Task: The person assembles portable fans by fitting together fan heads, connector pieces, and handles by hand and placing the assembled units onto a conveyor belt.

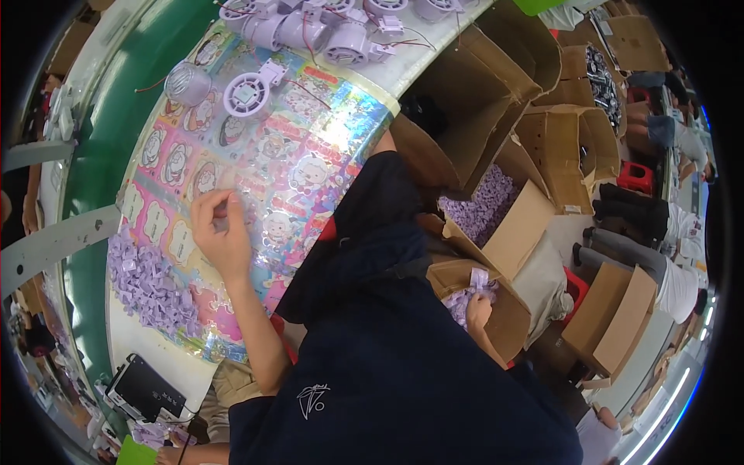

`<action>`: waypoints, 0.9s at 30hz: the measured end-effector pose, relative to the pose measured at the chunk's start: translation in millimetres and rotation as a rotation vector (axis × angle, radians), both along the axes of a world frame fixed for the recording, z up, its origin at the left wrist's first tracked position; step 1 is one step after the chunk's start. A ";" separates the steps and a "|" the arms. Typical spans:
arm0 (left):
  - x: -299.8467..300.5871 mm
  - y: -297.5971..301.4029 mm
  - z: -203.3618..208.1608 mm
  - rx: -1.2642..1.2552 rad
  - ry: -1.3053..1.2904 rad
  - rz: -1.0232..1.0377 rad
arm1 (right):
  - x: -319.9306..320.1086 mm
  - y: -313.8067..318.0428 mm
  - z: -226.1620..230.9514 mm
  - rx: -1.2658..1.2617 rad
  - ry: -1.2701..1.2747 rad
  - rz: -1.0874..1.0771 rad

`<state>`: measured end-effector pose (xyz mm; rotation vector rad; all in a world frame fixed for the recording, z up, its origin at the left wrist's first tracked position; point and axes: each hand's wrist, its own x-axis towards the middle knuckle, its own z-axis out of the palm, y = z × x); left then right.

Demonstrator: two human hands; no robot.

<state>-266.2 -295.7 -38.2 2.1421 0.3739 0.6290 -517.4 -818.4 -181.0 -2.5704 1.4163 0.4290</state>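
My left hand [222,227] is over the colourful cartoon-printed sheet [256,182] on the table, its fingers curled in toward the thumb; whatever may be between them is hidden. Down to the right, my right hand [479,311] reaches into an open cardboard box [508,314] and grips a lilac plastic part [480,280]. More lilac parts [456,304] fill that box. A round lilac housing [248,94] with thin wires lies on the sheet beyond my left hand, beside a lilac cylindrical housing [187,84]. Small lilac clips [151,283] are heaped at the sheet's left edge.
Several wired lilac housings [310,31] crowd the table's far end. To the right stand a large carton [488,93] and a box of small lilac pieces [480,205]. A black device [147,387] sits at the near left corner. A metal bar [62,242] reaches the table's left edge.
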 end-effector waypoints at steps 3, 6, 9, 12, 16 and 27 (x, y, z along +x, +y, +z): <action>0.1 1.6 -2.4 -0.035 -0.017 -0.005 | -20.1 9.7 6.0 0.026 -0.026 0.069; 1.0 -0.6 -4.6 -0.024 -0.023 -0.016 | -48.8 16.9 23.0 0.059 0.068 0.172; 2.1 3.1 -4.8 0.002 -0.014 -0.017 | -91.4 6.4 21.0 0.164 0.158 0.212; -0.7 -3.8 7.1 0.049 0.007 0.006 | -135.6 -14.1 -22.4 0.268 0.261 0.183; -3.2 2.9 -9.1 -0.004 0.021 0.034 | -239.2 -76.4 -131.5 0.163 0.457 0.322; 2.0 -3.2 6.1 0.109 0.054 0.036 | -225.6 -60.3 -167.7 0.979 -0.258 0.209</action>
